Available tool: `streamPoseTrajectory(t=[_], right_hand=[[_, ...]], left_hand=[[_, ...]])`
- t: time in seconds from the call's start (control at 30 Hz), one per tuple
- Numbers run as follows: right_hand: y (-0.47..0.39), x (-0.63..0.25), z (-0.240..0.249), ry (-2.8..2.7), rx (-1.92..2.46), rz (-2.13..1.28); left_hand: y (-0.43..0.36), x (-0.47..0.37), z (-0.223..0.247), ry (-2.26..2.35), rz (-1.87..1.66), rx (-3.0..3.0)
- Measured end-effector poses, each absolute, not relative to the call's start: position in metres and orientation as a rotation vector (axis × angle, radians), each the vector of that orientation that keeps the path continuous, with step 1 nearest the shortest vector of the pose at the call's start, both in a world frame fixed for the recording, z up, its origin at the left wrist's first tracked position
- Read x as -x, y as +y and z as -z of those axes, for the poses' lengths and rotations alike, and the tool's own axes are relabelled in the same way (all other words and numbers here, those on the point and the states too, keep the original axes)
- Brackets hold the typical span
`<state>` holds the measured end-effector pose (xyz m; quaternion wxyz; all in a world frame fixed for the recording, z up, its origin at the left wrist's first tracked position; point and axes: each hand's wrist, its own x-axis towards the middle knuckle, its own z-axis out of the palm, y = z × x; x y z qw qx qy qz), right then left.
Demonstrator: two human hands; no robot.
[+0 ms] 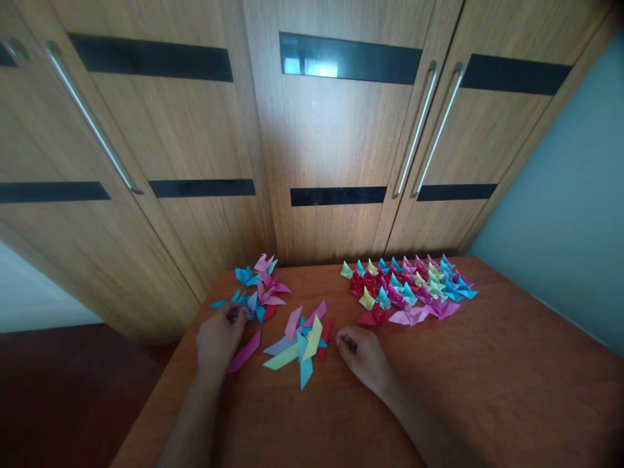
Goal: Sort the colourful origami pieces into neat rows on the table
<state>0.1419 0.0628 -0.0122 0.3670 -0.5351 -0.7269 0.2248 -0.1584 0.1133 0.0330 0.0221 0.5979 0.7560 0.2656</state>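
Note:
My left hand [219, 337] is at the left part of the table, thumb and fingers pinched at a lavender folded-paper piece [251, 305] among blue and pink origami pieces. Just behind lies a cluster of pink origami [269, 289]. A magenta paper strip [245, 351] with slanted ends rests beside my left wrist. Between my hands is a loose pile of flat folded strips, with a yellow strip [312, 338] on top and a light green strip [281, 357] sticking out. My right hand [364, 361] rests right of this pile, fingers curled in, with nothing visible in them.
Rows of pointed origami pieces [400, 289] in many colours stand at the back right of the brown table [468, 383]. Behind the table rises a wooden wardrobe [336, 143] with metal handles. A pale blue wall [560, 227] borders the right side.

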Motion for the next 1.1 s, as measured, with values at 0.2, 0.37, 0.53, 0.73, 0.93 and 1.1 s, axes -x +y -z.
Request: streamPoseTrajectory(t=[0.2,0.37,0.53,0.73,0.93,1.1], right_hand=[[0.063,-0.142,0.011,-1.853,1.349,-0.602],[0.063,-0.141,0.006,-1.787,1.321,-0.635],[0.057,-0.126,-0.009,-1.635,1.195,-0.823],[0.060,-0.105,-0.019,-1.513,1.171,-0.883],[0.070,-0.114,-0.003,-1.377,1.214,-0.903],[0.069,-0.127,-0.001,-1.263,1.194,-1.054]], left_hand=[[0.106,0.164,-0.039,2.424,-0.840,-1.882],[0.096,0.142,-0.050,2.191,-1.200,-1.898],[0.081,0.090,-0.049,1.777,-1.319,-2.125],[0.064,0.049,-0.037,1.305,-1.215,-2.141],[0.058,0.048,-0.037,1.279,-1.170,-2.127],[0.064,0.050,-0.038,1.439,-1.244,-2.078]])
